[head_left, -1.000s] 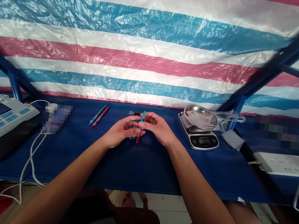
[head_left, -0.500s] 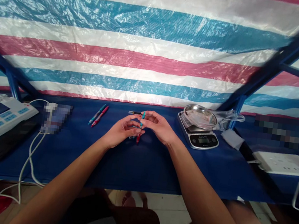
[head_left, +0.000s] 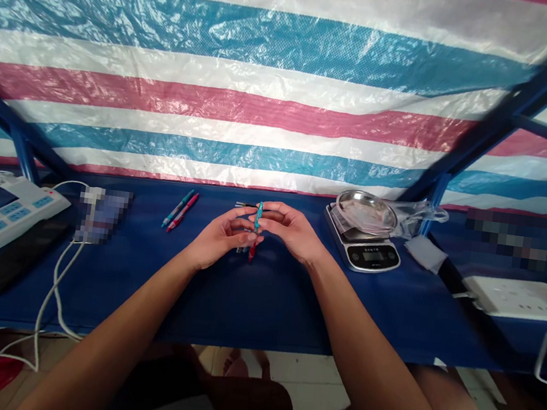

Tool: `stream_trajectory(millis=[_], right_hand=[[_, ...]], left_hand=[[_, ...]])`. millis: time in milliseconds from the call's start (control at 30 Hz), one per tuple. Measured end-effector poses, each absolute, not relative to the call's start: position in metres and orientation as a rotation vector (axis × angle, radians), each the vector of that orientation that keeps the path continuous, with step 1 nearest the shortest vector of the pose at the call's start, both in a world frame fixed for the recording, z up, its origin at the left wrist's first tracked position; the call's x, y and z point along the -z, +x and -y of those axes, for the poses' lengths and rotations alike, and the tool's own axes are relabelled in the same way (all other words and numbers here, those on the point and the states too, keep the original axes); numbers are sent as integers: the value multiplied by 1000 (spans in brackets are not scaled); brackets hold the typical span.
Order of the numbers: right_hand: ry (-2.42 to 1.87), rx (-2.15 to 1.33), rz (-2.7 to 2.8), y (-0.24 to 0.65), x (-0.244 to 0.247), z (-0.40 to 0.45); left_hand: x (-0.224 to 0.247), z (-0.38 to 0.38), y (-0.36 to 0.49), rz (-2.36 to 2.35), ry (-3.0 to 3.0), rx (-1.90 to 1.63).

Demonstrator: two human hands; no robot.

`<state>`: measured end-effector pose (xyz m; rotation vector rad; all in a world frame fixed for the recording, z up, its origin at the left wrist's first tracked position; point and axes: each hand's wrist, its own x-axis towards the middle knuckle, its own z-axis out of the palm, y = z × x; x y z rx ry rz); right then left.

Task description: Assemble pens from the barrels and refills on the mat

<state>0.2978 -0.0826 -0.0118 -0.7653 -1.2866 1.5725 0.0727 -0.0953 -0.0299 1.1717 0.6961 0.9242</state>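
Figure: the left hand (head_left: 221,238) and right hand (head_left: 290,232) curl inward at mid-table, fingertips meeting in a pinch on an upright teal-and-red pen (head_left: 256,229); whether this is one pen or two cannot be told. A thin dark rod (head_left: 246,205) juts left from the fingers. A loosened pinch could let the slim pen drop and roll across the blue tabletop (head_left: 259,311); a wide swing of the right hand could strike the kitchen scale (head_left: 360,255). Counted: two hands; two loose pens, a teal pen (head_left: 177,208) and a red pen (head_left: 183,212), side by side at far left; one scale at right, bearing one steel dish (head_left: 366,212); one plastic bag (head_left: 421,214) and one grey cloth (head_left: 421,253) beside it; one white power strip (head_left: 518,299) farther right; one white keypad device (head_left: 4,217) at left.
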Motion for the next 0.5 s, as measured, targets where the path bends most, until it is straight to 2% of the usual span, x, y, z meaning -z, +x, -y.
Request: stream_trajectory(millis=[500], right_hand=[[-812,-1476,1349,297,13,83]], left_hand=[[29,98,75,-699,1185,-873]])
